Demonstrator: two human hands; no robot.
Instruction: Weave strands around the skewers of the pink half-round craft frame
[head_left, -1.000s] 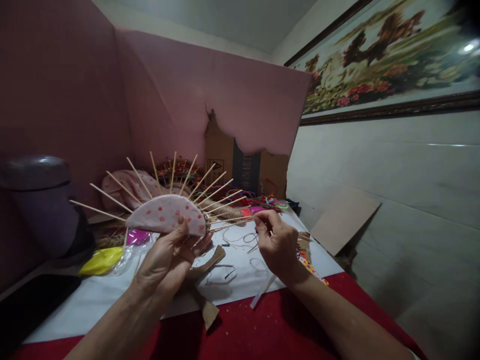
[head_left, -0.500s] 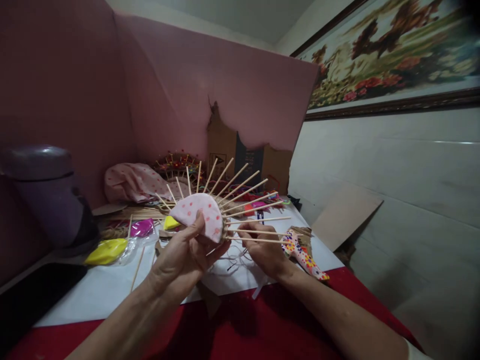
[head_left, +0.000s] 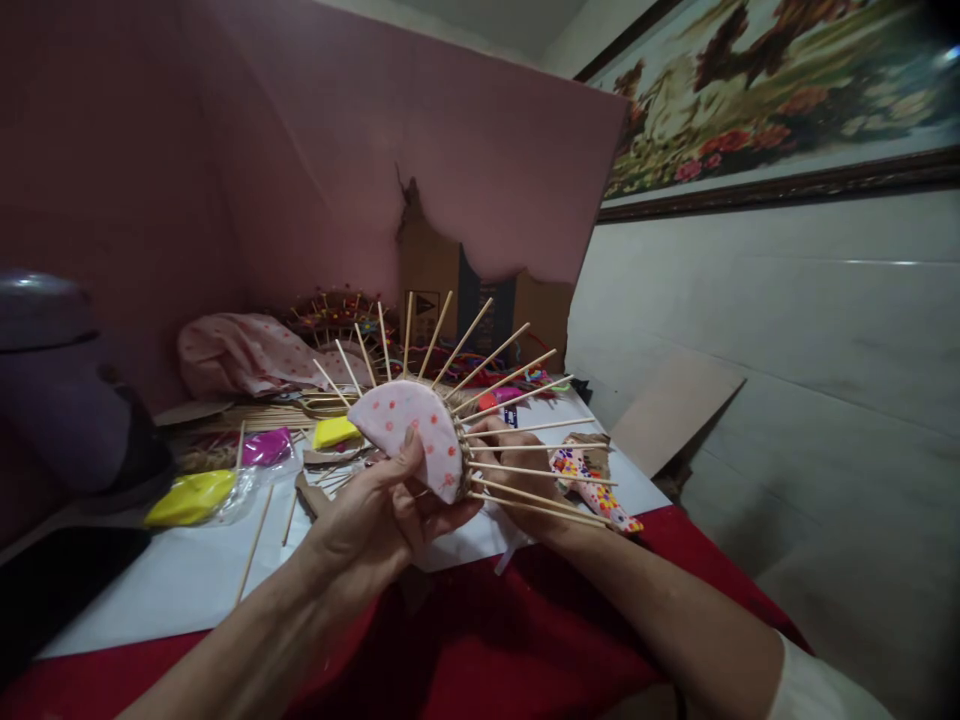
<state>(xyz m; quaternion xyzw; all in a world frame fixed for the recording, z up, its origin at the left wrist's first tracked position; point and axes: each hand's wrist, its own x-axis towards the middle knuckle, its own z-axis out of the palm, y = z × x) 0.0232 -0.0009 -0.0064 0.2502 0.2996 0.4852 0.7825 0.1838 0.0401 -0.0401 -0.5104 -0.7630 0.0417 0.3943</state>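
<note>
My left hand (head_left: pixel 409 500) grips a half-round piece covered in pink dotted cloth (head_left: pixel 405 425), its thumb on the front face and its fingers beneath. Thin wooden sticks (head_left: pixel 480 375) fan out from the curved edge, and twine (head_left: pixel 463 445) is woven around their bases. Behind the lower right sticks is my right hand (head_left: pixel 517 475), its fingers curled close to the twine edge. The sticks partly cover those fingers, and what they pinch is hidden.
Yellow (head_left: pixel 191 497) and magenta packets (head_left: pixel 266 447) lie at left near a black flat object (head_left: pixel 75 570) and a large bottle (head_left: pixel 75 400). A flower-patterned cloth shape (head_left: pixel 596 485) lies at right. Dotted cloth (head_left: pixel 240 355) and loose sticks (head_left: pixel 255 545) are also on the table.
The half-round piece has turned a little and come slightly nearer, so its sticks point lower on the right. My right hand has moved behind more of the sticks. The view has shifted slightly.
</note>
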